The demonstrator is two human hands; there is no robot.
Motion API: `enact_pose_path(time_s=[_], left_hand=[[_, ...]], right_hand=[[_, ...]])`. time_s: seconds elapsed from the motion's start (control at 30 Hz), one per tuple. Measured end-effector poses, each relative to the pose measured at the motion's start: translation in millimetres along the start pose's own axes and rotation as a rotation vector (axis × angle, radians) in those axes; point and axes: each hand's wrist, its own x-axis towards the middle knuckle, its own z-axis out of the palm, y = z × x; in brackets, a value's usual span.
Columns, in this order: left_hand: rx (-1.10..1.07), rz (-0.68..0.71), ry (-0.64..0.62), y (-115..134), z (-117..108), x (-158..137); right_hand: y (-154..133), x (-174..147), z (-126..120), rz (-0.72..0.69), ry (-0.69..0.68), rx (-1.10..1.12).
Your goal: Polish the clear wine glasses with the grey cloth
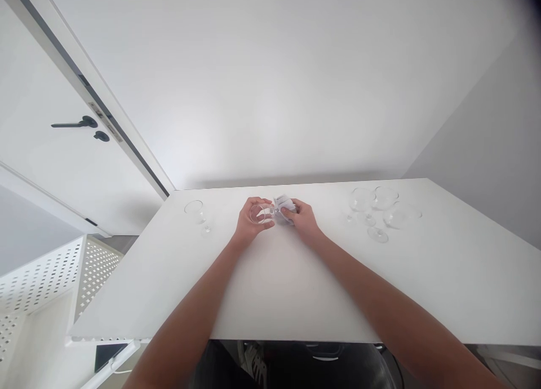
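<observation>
My left hand (250,222) is wrapped round the bowl of a clear stemmed glass (257,213), which lies sideways with its rim toward the left. In my right hand (305,217) is a crumpled white cloth (284,204), pressed against the stem and foot end of that glass. The cloth hides most of the foot. Both hands are close together over the far middle of the white table (274,299).
One stemmed glass (195,211) stands upright at the table's far left. Several more clear glasses (384,198) are grouped at the right. A wall (270,96) rises behind the table, and a door with a dark handle (74,124) is at the left.
</observation>
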Motion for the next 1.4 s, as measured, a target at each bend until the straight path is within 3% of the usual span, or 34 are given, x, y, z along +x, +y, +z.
enact_pose_path(time_s=[0.07, 0.23, 0.43, 0.6, 0.8, 0.97, 1.13, 1.3, 1.4], left_hand=[[-0.009, 0.008, 0.006, 0.3, 0.5, -0.2], [-0.036, 0.013, 0.032, 0.7, 0.7, -0.6], [-0.059, 0.026, 0.006, -0.8, -0.6, 0.7], [-0.06, 0.029, 0.033, -0.7, -2.1, 1.5], [-0.053, 0.016, 0.065, -3.0, -4.5, 1.7], [-0.062, 0.038, 0.066, -4.5, -6.6, 2.2], [-0.063, 0.041, 0.09, -5.5, -8.2, 2.1], [-0.062, 0.044, 0.088, -3.1, -6.6, 1.9], [-0.048, 0.047, 0.138, -1.6, -6.7, 2.2]], right_hand=[[-1.7, -0.7, -0.6, -0.024, 0.033, 0.041], [-2.5, -1.5, -0.4, 0.039, -0.094, 0.11], [-1.5, -1.3, -1.9, -0.014, 0.033, 0.09], [-1.1, 0.6, -0.2, 0.047, -0.101, 0.162], [-9.0, 0.5, -2.8, 0.068, 0.087, 0.312], [-12.6, -1.1, 1.0, 0.159, -0.017, 0.382], [-12.3, -0.2, -2.1, 0.119, 0.125, 0.386], [-16.1, -2.0, 0.7, 0.16, -0.028, 0.388], [-18.2, -2.0, -0.3, 0.129, 0.005, 0.382]])
